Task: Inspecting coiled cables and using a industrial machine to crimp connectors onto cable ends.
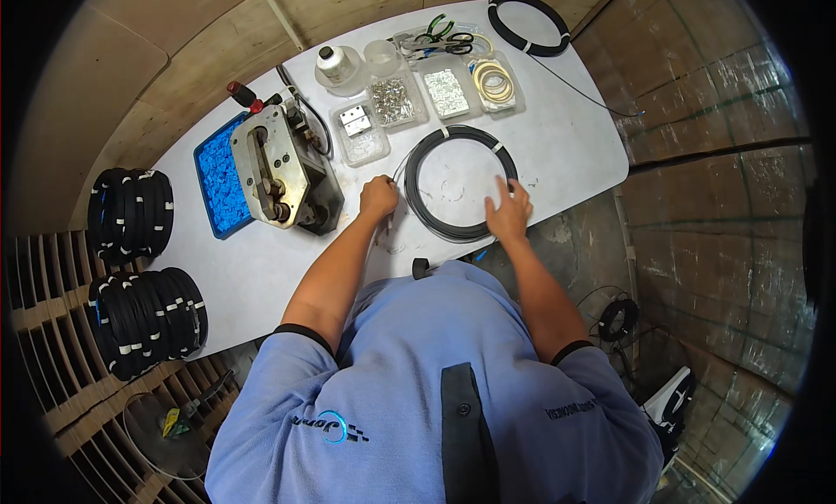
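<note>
On white table [566, 147], one black cable coil [460, 183] under flat right hand [509, 213]; left hand [379, 197] pinching its end.

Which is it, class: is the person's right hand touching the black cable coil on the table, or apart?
Touching: the head view shows the right hand with fingers laid on the black cable coil.

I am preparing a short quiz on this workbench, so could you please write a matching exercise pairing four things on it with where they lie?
Things:
1. Black cable coil bound with white ties
2. Blue tray of small blue parts
3. Grey metal press tool with a red-knobbed handle
4. Green-handled pliers

Places:
A. In a clear box at the table's far edge
B. Between the left hand and the right hand
C. Just right of the blue tray
D. Left of the press tool

Pairs: 1-B, 2-D, 3-C, 4-A
</note>
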{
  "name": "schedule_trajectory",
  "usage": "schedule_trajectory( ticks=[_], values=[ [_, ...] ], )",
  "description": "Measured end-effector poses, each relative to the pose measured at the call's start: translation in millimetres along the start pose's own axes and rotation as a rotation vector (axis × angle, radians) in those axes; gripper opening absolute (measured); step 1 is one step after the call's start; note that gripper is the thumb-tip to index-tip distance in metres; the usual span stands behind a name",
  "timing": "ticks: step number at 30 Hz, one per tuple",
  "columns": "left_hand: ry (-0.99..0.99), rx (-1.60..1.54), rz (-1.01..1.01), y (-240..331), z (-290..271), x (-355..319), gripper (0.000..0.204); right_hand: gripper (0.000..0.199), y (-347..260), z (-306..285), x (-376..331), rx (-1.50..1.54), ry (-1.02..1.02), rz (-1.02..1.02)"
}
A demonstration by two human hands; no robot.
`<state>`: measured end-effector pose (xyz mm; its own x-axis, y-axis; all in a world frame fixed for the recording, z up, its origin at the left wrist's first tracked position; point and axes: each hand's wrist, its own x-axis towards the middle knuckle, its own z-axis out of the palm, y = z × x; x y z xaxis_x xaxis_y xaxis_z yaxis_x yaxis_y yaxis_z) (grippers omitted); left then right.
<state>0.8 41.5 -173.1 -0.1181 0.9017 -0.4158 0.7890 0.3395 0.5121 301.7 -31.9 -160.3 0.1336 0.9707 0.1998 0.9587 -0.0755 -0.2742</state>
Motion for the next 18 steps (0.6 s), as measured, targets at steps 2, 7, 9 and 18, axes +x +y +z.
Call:
schedule_trajectory(
  ticks=[2, 7, 9, 18],
  values=[
    [-0.060, -0.074, -0.080, -3.5, 0.0, 1.5, 0.029, 0.061, 22.3, -4.1, 10.6, 0.129, -0.151, 0.176],
    [-0.109, -0.096, -0.124, -30.3, 14.4, 3.8, 0.023, 0.065, 34.5, -4.4, 17.3, 0.304, -0.341, 0.321],
    [-0.126, -0.107, -0.084, -32.5, 19.5, 6.3, 0.022, 0.065, 35.1, -4.8, 17.7, 0.284, -0.326, 0.323],
    [-0.148, -0.535, -0.122, -60.8, 44.4, 26.2, 0.014, 0.069, 29.1, -14.0, 17.4, 0.240, -0.362, 0.345]
  ],
)
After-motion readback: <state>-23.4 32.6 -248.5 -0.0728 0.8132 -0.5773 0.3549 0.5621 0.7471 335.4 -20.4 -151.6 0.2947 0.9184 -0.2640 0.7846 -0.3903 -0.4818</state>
